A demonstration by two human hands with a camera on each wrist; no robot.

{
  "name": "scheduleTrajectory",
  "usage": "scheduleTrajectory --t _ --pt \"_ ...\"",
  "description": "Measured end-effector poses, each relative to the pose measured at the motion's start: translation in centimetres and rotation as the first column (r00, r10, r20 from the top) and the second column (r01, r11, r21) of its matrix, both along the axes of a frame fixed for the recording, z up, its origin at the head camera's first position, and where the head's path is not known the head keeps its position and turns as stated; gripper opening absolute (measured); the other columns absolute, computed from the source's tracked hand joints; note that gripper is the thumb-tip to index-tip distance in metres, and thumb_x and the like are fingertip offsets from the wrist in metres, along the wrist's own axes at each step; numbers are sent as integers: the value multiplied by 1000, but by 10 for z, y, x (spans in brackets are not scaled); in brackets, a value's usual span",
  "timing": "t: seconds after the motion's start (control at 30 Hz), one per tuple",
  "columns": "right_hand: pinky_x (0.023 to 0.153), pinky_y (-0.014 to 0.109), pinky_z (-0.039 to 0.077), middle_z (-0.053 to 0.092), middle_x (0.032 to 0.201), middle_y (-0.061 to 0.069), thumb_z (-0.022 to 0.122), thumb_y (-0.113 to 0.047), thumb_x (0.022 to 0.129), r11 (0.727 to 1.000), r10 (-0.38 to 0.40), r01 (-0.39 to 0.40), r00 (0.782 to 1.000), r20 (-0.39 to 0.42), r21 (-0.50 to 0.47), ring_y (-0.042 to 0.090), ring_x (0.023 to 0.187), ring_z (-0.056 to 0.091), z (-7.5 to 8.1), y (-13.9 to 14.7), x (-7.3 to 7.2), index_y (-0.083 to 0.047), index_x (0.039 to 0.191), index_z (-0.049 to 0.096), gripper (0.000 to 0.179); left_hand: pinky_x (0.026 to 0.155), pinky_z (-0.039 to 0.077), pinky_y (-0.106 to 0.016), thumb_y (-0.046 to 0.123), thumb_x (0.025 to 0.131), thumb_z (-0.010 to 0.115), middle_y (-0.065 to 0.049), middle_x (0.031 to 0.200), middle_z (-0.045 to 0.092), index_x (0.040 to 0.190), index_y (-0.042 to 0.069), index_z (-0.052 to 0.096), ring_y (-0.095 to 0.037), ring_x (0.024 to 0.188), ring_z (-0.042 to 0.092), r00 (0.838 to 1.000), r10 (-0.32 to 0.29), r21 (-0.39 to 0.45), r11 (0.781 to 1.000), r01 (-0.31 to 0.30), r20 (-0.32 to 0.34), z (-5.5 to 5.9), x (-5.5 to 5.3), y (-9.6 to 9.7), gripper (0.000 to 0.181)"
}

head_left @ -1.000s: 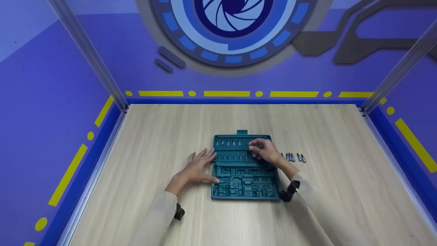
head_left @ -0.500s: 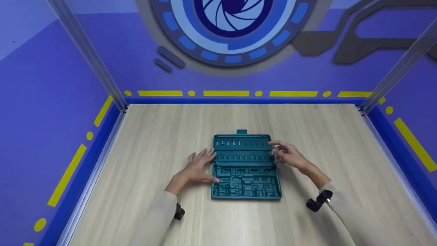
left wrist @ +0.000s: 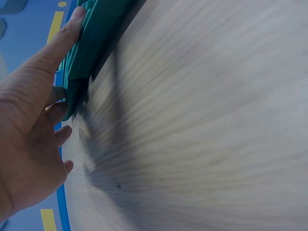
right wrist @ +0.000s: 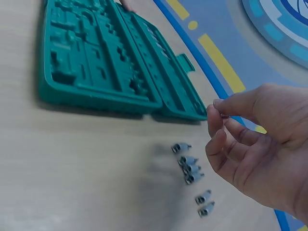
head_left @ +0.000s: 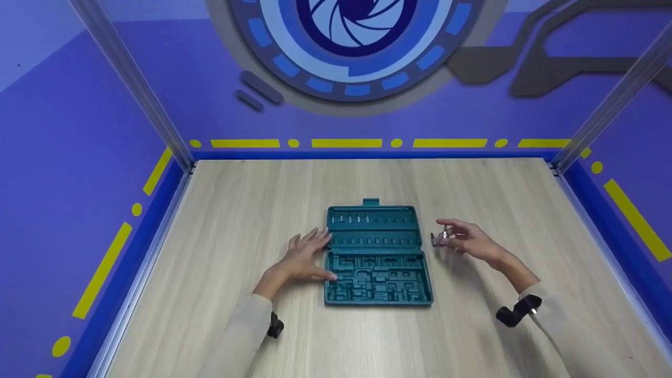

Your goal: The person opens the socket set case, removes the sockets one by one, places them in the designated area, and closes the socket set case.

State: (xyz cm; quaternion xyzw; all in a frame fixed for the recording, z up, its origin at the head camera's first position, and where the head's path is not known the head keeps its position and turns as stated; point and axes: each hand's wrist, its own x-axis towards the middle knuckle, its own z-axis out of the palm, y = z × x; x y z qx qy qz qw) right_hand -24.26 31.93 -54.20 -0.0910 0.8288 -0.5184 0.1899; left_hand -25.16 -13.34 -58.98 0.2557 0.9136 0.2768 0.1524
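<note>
A green plastic tool case point(head_left: 378, 252) lies unfolded on the wooden table. My left hand point(head_left: 306, 260) rests at its left edge with fingers spread; in the left wrist view the thumb point(left wrist: 67, 36) presses on the case. My right hand point(head_left: 470, 240) is right of the case, over several small silver bit sockets point(right wrist: 191, 168). In the right wrist view its thumb and index fingertips come together above the table. I cannot tell whether a bit socket sits between them. More bits point(head_left: 350, 219) stand in the left part of the lid's top row.
The table point(head_left: 252, 194) is bounded by a blue back wall point(head_left: 325, 121) and side walls with metal corner posts. A latch tab point(head_left: 370, 201) sticks out from the lid's far edge. Black wrist bands point(head_left: 518, 311) are worn over both sleeves.
My right hand has moved right, from over the lid's top row, past the case edge, to above the loose bit sockets. My left hand has stayed at the case's left edge.
</note>
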Motion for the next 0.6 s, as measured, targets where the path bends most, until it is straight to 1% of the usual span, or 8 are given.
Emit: scheduleTrajectory --t 0.2,0.3,0.43,0.6 --pt "66 24 51 65 114 20 64 -8 100 997 -70 70 997 -41 18 11 82 64 -7 19 -1 7 148 40 56 124 6 -67 58 74 86 -10 171 21 161 10 30 -37 160 12 1000 0 -4 1000 0 -1 0 0 -1 114" --pt "66 24 50 67 114 21 64 -7 100 993 -112 113 992 -55 23 11 82 66 -12 30 -1 8 145 40 53 123 6 -68 56 74 86 -11 171 22 161 9 31 -38 160 13 1000 -1 9 1000 1 -1 0 0 -1 113" --pt "64 25 50 68 111 21 66 -8 99 983 -164 170 983 -84 70 10 80 65 -17 44 0 7 143 46 51 122 6 -70 55 75 87 -13 170 23 160 7 32 -38 160 13 1000 -6 30 1000 6 -3 1 1 -1 112" --pt "63 24 48 68 103 18 67 -8 98 969 -184 200 976 -116 146 10 77 61 -25 58 2 7 141 51 49 123 5 -68 54 75 87 -11 171 22 161 8 31 -38 160 13 1000 -2 28 1000 2 1 1 1 0 113"
